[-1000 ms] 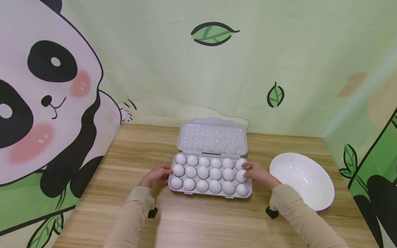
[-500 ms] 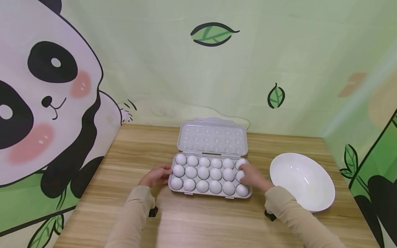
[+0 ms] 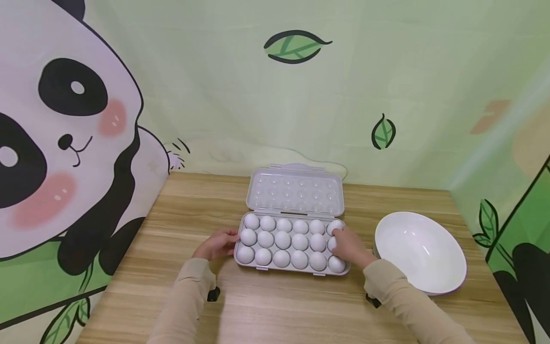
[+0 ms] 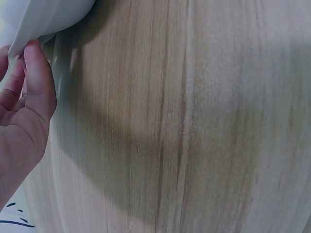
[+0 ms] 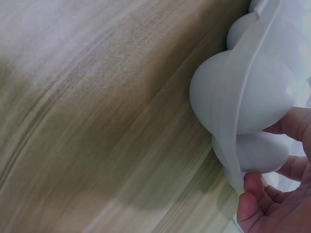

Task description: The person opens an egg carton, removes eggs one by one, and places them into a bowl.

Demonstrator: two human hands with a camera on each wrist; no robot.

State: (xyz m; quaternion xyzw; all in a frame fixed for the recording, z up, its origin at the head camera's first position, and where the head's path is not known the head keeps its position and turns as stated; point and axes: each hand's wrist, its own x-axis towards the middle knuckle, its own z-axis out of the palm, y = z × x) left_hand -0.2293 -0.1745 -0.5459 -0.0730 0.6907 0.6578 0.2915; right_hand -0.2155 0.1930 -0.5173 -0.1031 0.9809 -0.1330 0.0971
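A pale egg carton [image 3: 294, 271] lies unfolded on the table, its cups filled with several white eggs [image 3: 281, 240] in three rows. In the head view my left hand [image 3: 216, 243] is at the carton's left end. The left wrist view shows its thumb and fingers pinching the carton's rim [image 4: 29, 29]. At the other end, my right hand [image 3: 351, 247] reaches over the last column and partly covers the middle-row egg [image 3: 331, 243]. In the right wrist view the right hand [image 5: 282, 194] has its thumb and a finger around that egg [image 5: 260, 151], with other fingertips at the rim.
The carton's dimpled lid [image 3: 295, 191] is folded back toward the wall. A large white bowl [image 3: 421, 248] stands to the right, close beside the right forearm. Behind the wooden table [image 3: 279, 310] hangs a green cloth [image 3: 215, 95] printed with a panda and leaves.
My right hand has moved left and closed in over the end column, now covering more of the middle-row egg. The left hand stays at the carton's rim.
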